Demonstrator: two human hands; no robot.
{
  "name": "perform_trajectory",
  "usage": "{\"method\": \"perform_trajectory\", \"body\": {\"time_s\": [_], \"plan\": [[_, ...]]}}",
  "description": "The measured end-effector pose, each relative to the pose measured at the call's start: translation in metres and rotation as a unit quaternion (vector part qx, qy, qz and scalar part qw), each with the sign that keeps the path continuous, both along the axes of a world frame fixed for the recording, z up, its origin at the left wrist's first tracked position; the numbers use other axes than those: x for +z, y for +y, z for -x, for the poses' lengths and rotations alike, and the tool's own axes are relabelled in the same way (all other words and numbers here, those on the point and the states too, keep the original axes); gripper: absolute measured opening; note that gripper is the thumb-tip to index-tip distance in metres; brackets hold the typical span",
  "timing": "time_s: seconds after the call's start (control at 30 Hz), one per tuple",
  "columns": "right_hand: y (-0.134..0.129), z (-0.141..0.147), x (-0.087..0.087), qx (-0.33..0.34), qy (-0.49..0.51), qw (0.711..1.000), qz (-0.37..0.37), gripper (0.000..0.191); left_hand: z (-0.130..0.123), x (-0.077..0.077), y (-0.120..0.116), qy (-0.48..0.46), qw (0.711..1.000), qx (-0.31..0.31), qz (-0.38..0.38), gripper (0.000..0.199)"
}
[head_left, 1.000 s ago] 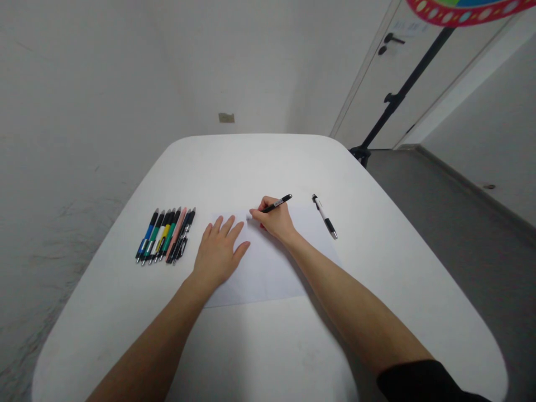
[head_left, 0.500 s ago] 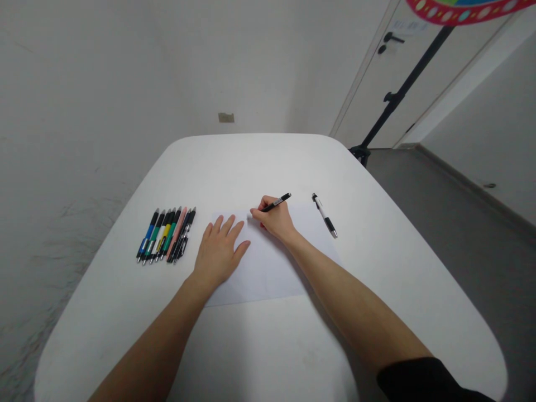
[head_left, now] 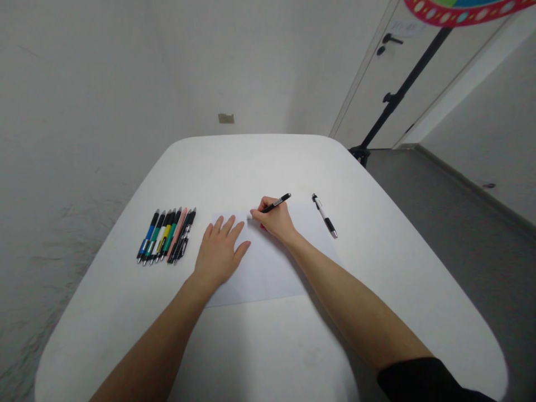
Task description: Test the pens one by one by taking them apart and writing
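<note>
A white sheet of paper lies on the white table. Spread flat over its left part is my left hand, fingers apart and holding nothing. My right hand rests on the upper part of the sheet, its fingers pinched round a black pen whose tip points down-left at the paper. Any marks on the sheet are too faint to make out. A white and black pen lies beside the sheet's right edge. To the left of my left hand is a row of several coloured pens.
The table has rounded far corners and stands near a grey wall. Beyond its far right corner rises a black stand with part of a colourful wheel on top. Behind that is a door with a dark handle.
</note>
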State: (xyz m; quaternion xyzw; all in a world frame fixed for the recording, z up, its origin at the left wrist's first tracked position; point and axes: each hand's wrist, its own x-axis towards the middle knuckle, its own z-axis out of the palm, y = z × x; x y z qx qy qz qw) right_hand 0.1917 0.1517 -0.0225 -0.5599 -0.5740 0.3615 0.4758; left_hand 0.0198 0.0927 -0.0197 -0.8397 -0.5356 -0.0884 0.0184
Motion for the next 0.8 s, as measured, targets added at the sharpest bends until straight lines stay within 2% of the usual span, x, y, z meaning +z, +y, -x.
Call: {"method": "perform_trajectory", "body": {"time_s": [0.5,0.8], "plan": [[-0.0006,-0.0001,0.0019,-0.006,-0.011,1.000,-0.006,0.021,0.0013,-0.0023,0.0003,-0.010,1.000,-0.003,-0.005,0.050],[-0.0017,-0.0005,0.0023,0.018,-0.010,1.000,0.002,0.022,0.0006,-0.0005,0.0001,-0.010,1.000,-0.003,0.001,0.049]]}}
